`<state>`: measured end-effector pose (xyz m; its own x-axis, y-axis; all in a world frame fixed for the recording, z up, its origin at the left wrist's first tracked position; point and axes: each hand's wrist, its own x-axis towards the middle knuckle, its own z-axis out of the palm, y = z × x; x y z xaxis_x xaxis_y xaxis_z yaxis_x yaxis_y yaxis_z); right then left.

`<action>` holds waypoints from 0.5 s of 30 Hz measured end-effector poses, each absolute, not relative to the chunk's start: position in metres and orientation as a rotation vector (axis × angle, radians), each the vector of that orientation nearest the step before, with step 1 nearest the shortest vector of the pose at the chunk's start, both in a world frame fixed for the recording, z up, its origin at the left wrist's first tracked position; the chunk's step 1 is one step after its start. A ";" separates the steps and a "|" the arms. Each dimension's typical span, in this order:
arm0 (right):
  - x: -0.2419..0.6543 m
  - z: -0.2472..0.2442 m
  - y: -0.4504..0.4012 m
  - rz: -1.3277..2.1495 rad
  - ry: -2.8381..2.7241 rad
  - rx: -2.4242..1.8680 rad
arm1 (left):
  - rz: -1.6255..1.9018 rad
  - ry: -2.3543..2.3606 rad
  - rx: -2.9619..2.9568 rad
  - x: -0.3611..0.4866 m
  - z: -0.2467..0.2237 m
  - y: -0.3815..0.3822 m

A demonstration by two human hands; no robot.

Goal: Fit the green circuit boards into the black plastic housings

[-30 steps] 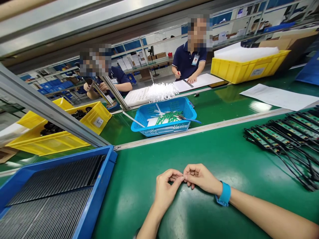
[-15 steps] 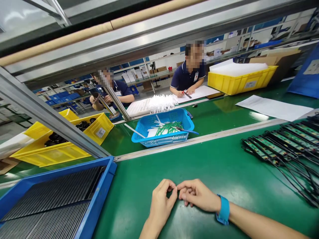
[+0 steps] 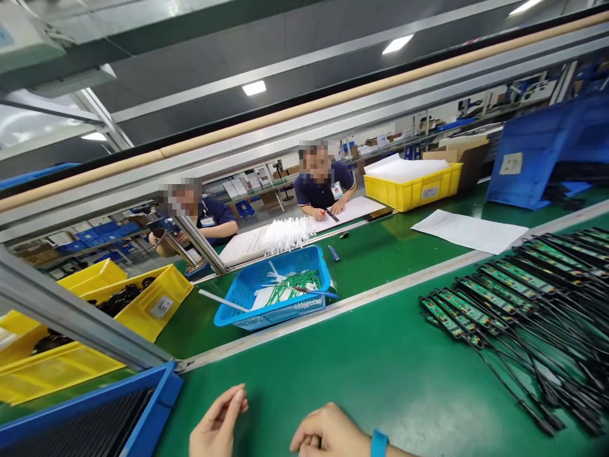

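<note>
My left hand is low over the green tabletop, right of the blue tray of black strips, its thumb and fingertips pinched together. Anything between those fingertips is too small to make out. Beside it, a little to the right and apart from it, my right hand has its fingers curled downward. Its lower part is cut off by the frame edge, and what it holds, if anything, is hidden. A blue band circles my right wrist. Both hands are over the green tabletop.
A blue basket with green and white strips stands beyond the metal rail. Circuit boards with black cables lie at right. The blue tray is at left, with yellow bins behind. Two co-workers sit opposite near a white sheet.
My hands, whose fingertips met before, have moved apart and now sit lower in view. The view has tilted up and turned right, showing more of the ceiling and boards.
</note>
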<state>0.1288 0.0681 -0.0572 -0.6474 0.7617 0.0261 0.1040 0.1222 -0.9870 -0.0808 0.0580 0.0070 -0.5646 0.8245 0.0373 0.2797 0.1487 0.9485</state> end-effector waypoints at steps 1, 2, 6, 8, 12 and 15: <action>0.128 -0.060 0.070 1.567 -1.873 -0.825 | 1.446 1.926 1.044 -0.081 0.013 0.063; 0.127 -0.063 0.071 1.567 -1.884 -0.816 | 1.459 1.910 1.056 -0.081 0.021 0.071; 0.123 -0.070 0.074 1.566 -1.897 -0.799 | 1.609 1.803 1.348 -0.069 0.062 0.127; 0.122 -0.071 0.076 1.559 -1.896 -0.798 | 1.705 1.916 1.664 -0.058 0.077 0.162; 0.121 -0.062 0.074 1.545 -1.879 -0.826 | 0.925 2.476 2.171 -0.036 0.076 0.209; 0.124 -0.050 0.068 1.551 -1.866 -0.862 | 0.681 2.567 2.166 -0.030 0.062 0.217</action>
<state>0.1243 0.0681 -0.0505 -0.6370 0.7707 0.0170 0.1241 0.1242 -0.9845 -0.0297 0.2169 0.0623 -0.1766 0.8716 0.4573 0.9837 0.1399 0.1132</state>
